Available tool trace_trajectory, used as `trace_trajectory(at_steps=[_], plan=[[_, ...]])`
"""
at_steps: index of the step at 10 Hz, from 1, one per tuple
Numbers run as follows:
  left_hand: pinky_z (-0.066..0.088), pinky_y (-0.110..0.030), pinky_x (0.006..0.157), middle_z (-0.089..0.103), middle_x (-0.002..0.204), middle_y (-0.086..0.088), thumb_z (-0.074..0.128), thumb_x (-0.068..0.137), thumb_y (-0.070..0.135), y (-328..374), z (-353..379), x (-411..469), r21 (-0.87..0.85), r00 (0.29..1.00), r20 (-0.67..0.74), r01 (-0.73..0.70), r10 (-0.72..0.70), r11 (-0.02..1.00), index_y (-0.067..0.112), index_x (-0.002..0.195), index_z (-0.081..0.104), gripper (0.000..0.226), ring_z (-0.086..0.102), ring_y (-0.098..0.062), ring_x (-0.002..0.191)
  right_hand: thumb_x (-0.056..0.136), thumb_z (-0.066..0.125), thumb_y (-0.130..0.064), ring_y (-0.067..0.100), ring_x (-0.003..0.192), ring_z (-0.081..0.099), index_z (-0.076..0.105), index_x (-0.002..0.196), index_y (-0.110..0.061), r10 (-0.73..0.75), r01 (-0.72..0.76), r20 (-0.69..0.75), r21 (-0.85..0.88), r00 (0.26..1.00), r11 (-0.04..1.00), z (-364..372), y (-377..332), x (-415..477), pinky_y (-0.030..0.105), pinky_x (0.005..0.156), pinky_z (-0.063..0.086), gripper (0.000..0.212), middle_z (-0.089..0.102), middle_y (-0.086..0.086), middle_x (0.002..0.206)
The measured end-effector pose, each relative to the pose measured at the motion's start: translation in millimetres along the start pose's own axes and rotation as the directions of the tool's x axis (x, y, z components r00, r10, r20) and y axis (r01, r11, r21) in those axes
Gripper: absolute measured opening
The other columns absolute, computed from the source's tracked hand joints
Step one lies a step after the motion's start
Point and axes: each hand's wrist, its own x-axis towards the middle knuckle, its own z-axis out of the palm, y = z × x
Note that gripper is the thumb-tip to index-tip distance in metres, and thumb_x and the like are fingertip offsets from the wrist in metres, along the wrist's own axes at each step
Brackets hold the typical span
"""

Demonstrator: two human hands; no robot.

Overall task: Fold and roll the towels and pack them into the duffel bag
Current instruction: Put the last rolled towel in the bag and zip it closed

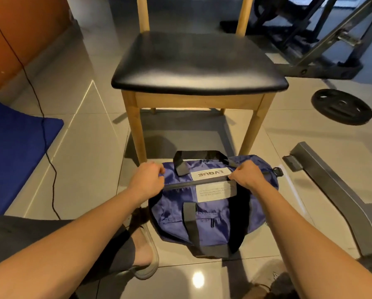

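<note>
My purple-blue nylon duffel bag (pixel 211 212) lies on the pale glossy floor tiles (pixel 90 147), plump and creased. Its dark grey zip (pixel 193 184) runs across the top from left to right. A white cloth label (pixel 211 174) with dark lettering sits just beyond the zip, and a second white patch of small print lies on my side of it. Black webbing handles (pixel 190 225) cross the near side, and another loop lies at the far edge.

The bag's far edge lies between the front legs of a light wooden chair with a black padded seat (pixel 198 61), close to both legs. To the left there is bare tile up to a blue floor mat (pixel 14 152), with a thin black cable (pixel 51 169) trailing across the mat and floor. To the right a grey metal frame bar (pixel 331 190) lies on the floor near the bag's end. A black weight plate (pixel 341 106) is well apart, further back. My slippered foot (pixel 146 244) is just beside the bag's near left corner.

My left hand (pixel 147 180) is curled and grips the fabric at the left end of the zip. My right hand (pixel 246 175) is curled over the zip further right, fingertips pinching at the slider. Between my hands the zip looks closed.
</note>
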Motion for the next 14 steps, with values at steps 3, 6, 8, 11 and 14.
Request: trace_trajectory(at_steps=[3,6,8,11,14], plan=[[0.042,-0.04,0.088,0.064,0.114,-0.006,0.051,0.1,0.043,95,51,11,0.424,0.886,0.125,-0.455,0.447,0.783,0.019,0.12,0.067,0.035,0.059,-0.027,0.108,0.084,0.07,-0.01,0.016,0.044,0.04,0.063,0.068,-0.003,-0.069,0.053,0.162,0.104,0.984,0.993,-9,-19,-7,0.024,0.043,0.032,0.019,0.05,0.011,0.056],[0.043,-0.038,0.063,0.061,0.076,-0.008,0.061,0.091,0.03,94,34,35,0.275,0.867,0.254,-0.489,0.428,0.828,0.009,0.075,0.063,0.026,0.057,-0.029,0.075,0.079,0.072,-0.021,0.03,0.077,0.064,0.058,0.082,-0.007,0.065,-0.074,-0.053,-0.195,0.997,0.978,-85,14,9,0.032,0.058,0.047,0.02,0.063,0.011,0.08],[0.042,-0.039,0.054,0.048,0.057,-0.01,0.066,0.083,0.028,102,31,40,0.252,0.868,0.316,-0.465,0.382,0.849,0.011,0.059,0.047,0.035,0.043,-0.028,0.054,0.083,0.073,-0.025,0.028,0.067,0.055,0.05,0.069,-0.009,0.142,-0.167,-0.12,-0.237,0.983,0.957,-98,50,8,0.03,0.055,0.041,0.031,0.056,0.008,0.072],[0.052,-0.044,0.068,0.066,0.075,-0.011,0.05,0.085,0.012,102,7,27,0.168,0.888,0.329,-0.389,0.32,0.906,0.008,0.075,0.063,0.016,0.055,-0.029,0.067,0.091,0.063,-0.021,0.026,0.066,0.064,0.057,0.085,-0.005,0.117,-0.119,-0.02,-0.221,0.993,0.968,-86,23,-2,0.033,0.059,0.055,0.018,0.064,0.013,0.077],[0.058,-0.041,0.079,0.073,0.082,0.0,0.064,0.09,0.023,108,-108,48,-0.145,0.943,0.169,-0.266,0.288,0.953,0.016,0.083,0.074,0.014,0.069,-0.019,0.082,0.094,0.064,-0.013,0.025,0.061,0.063,0.068,0.091,0.004,-0.082,0.06,0.152,0.143,0.985,0.988,-127,-83,-5,0.03,0.06,0.052,0.018,0.068,0.019,0.076]])
